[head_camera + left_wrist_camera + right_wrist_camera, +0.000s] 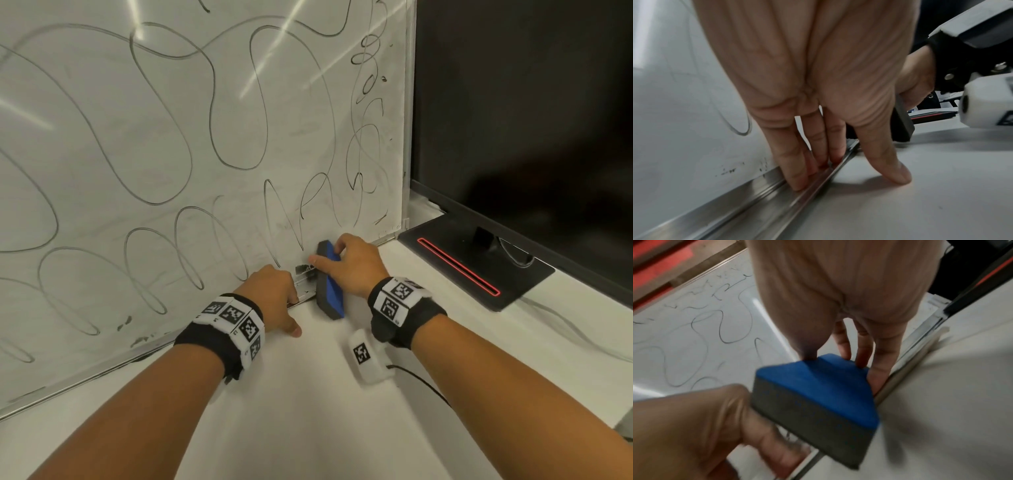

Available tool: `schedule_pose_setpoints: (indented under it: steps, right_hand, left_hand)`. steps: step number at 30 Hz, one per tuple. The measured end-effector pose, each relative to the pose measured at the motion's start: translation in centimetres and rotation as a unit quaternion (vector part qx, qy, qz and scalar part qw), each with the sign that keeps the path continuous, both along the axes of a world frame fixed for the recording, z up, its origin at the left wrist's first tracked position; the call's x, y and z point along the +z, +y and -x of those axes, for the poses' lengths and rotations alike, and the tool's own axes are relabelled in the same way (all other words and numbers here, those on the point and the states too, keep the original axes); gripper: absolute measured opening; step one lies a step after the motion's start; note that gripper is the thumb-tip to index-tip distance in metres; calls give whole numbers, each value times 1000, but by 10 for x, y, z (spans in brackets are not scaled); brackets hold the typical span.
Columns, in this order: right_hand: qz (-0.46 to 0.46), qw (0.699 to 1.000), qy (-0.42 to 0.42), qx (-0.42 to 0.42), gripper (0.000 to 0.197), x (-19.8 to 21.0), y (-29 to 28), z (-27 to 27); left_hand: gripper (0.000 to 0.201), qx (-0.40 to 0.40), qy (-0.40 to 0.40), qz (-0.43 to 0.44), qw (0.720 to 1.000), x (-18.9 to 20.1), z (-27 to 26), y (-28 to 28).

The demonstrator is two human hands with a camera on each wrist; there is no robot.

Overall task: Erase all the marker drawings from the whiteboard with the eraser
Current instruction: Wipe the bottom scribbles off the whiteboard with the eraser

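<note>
No brand or readable word is showing anywhere; the only printing is the black-and-white square code tags on the black wristbands [236,322] and on a small white device [366,356] lying on the white tabletop [308,411]. The large white whiteboard with a metal frame [205,137] is standing upright on that tabletop, covered in looping dark marker scribbles [154,120], with light streaks reflecting across it. To its right, a big black monitor [531,102] is sitting on a black base with a glowing red line [459,270].

The right hand [356,263] is gripping the blue-topped, dark grey foam eraser [329,284], thumb on one long side and fingers on the other, down at the board's bottom edge near the right corner. The left hand [274,298] is bracing there too, its straight fingers [797,170] pressing into the silver bottom rail [735,203] and its thumb on the tabletop. Whether the eraser is touching the board is hard to make out, and the right wrist view is blurred.
</note>
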State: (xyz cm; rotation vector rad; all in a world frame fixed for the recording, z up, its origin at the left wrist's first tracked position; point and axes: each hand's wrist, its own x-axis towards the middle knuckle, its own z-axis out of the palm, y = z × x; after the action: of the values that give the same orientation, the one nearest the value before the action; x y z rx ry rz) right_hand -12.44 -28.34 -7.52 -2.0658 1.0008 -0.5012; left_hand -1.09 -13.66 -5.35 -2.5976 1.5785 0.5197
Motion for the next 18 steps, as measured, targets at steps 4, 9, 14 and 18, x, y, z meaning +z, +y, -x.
schedule_pose_setpoints:
  steps: [4, 9, 14, 18]
  right_hand:
    - [6, 999, -40, -24, 55, 5, -11, 8]
    - [52, 998, -33, -34, 47, 7, -21, 18]
    - [-1, 986, -111, -127, 38, 5, -44, 28]
    - [-16, 981, -126, -144, 35, 3, -58, 30]
  left_hand:
    - [69, 1, -9, -9, 1000, -1, 3, -2]
    - [59, -24, -25, -12, 999, 2, 8, -1]
    - [76, -65, -19, 3, 998, -1, 10, 1]
    - [71, -110, -1, 53, 993, -9, 24, -14]
